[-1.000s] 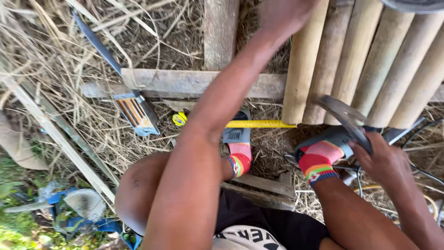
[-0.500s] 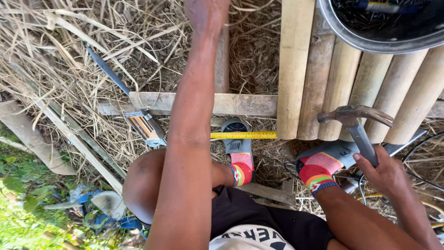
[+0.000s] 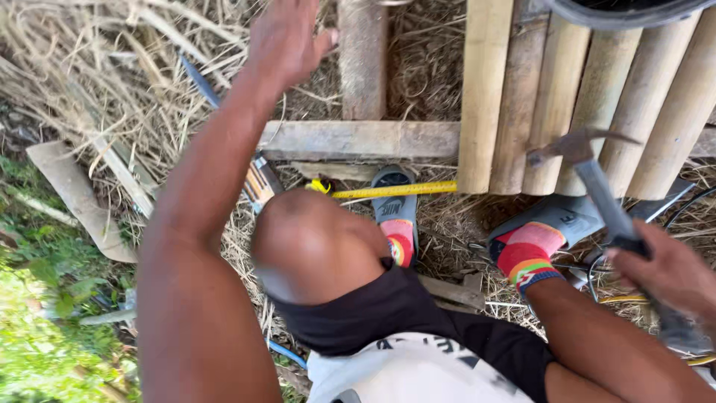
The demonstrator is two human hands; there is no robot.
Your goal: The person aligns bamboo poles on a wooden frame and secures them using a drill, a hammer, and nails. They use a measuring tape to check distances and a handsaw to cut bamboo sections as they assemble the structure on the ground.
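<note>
The left hand [image 3: 287, 37] is raised open over dry straw [image 3: 97, 82], holding nothing. A yellow tape measure [image 3: 391, 190] is stretched level toward bamboo poles [image 3: 552, 97]. A hammer [image 3: 597, 186], handle slanted, head uppermost, is gripped by the right hand [image 3: 667, 272].

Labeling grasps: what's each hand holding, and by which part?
Right hand holds a claw hammer low on its handle, head up. Left hand is open, holding nothing.

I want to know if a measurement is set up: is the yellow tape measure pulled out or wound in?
Pulled out. The yellow tape measure lies stretched flat across the straw, its blade running to the bamboo poles.
</note>
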